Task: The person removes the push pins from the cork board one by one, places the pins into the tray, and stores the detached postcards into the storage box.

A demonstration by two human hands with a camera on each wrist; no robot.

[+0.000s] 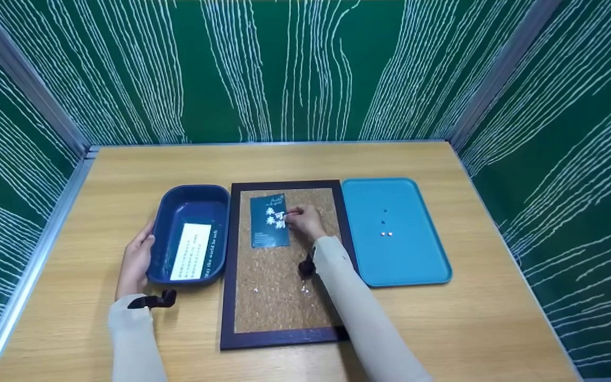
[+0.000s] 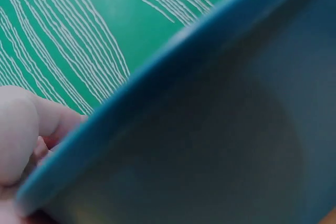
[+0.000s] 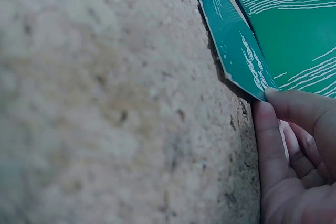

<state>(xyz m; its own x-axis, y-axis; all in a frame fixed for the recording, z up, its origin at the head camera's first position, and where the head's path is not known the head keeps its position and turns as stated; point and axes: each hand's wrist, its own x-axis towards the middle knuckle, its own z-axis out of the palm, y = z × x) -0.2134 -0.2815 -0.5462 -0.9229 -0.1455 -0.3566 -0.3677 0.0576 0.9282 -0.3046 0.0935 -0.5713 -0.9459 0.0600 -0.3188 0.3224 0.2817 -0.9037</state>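
Observation:
A dark green card (image 1: 269,233) with white Chinese characters lies over the upper left of a cork board (image 1: 268,270) in a dark frame. My right hand (image 1: 307,222) pinches the card's right edge between thumb and finger; in the right wrist view this edge of the card (image 3: 239,51) stands lifted off the cork. My left hand (image 1: 137,260) rests against the outer left side of a dark blue bin (image 1: 227,223). Inside the bin lies another card (image 1: 193,252), white and dark green with printed text. The bin's wall hides part of the left fingers.
Right of the board lies a light blue tray (image 1: 403,265) with several tiny pieces (image 1: 386,234) on it. Small clear bits, perhaps pins (image 1: 305,289), sit on the lower cork. Green walls (image 1: 305,69) with white lines enclose the wooden table (image 1: 284,159).

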